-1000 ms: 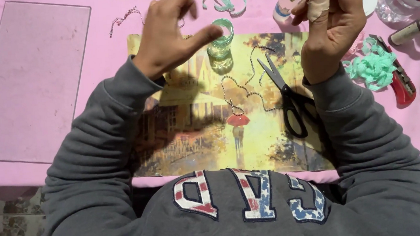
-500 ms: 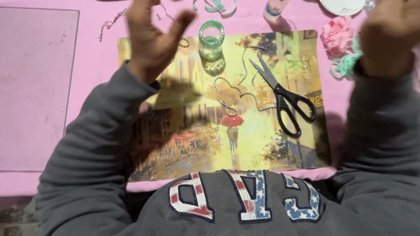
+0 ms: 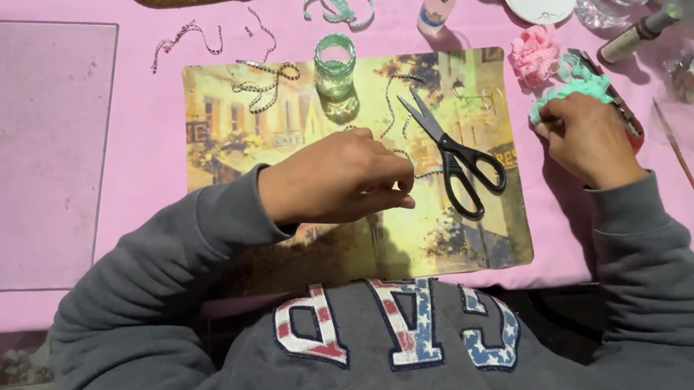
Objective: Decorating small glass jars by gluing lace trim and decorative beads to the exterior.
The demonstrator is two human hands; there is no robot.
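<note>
Pinching a thin bead chain [image 3: 409, 161] between thumb and fingertips, the left hand [image 3: 338, 178] rests on a picture placemat [image 3: 222, 122] spread over a pink tablecloth [image 3: 149, 111]. The chain trails across the mat, just beside black-handled scissors [image 3: 453, 152] lying open. At the mat's right edge, the right hand [image 3: 588, 140] closes its fingers on a wad of mint-green ribbon [image 3: 577, 88], near a pink rosette [image 3: 535, 53]. A small green-trimmed glass jar [image 3: 334, 62] stands upright at the mat's top, with more bead chains [image 3: 264, 80] nearby.
</note>
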